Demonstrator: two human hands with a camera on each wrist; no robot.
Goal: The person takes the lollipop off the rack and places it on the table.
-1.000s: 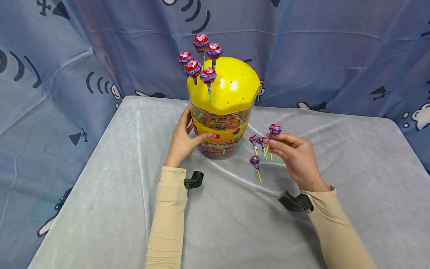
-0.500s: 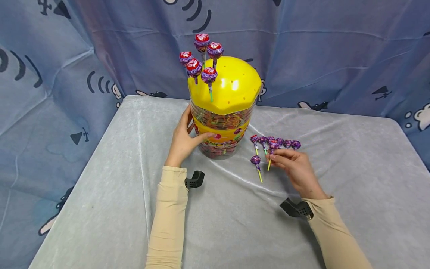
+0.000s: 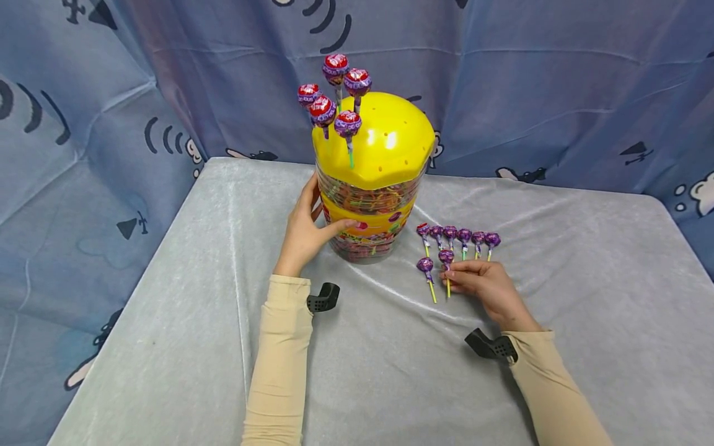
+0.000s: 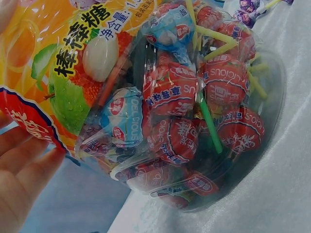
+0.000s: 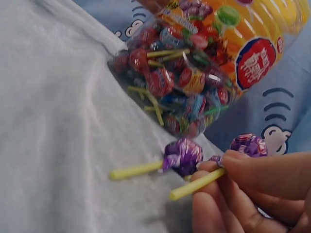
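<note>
A clear plastic jar [image 3: 365,201] of wrapped lollipops, banded with a yellow-orange label, stands upright on the table. My left hand [image 3: 304,238] grips its left side, thumb across the front. Several purple-and-red lollipops [image 3: 348,125] stick up from holes on the left of its domed yellow lid [image 3: 390,139]. My right hand [image 3: 488,286] pinches a purple-wrapped lollipop [image 3: 446,256] by its yellow stick, low over the cloth. In the right wrist view, thumb and forefinger meet where the stick [image 5: 197,187] joins the wrapper. Another purple lollipop [image 3: 425,265] lies just left of it.
A row of several purple lollipops [image 3: 464,235] lies behind my right hand, right of the jar. Pale grey cloth [image 3: 390,371] covers the table. A blue patterned curtain [image 3: 530,93] hangs along the back and left.
My right hand has brought its lollipop down and toward me, from over the row to beside the single lollipop in front. The left hand stays on the jar.
</note>
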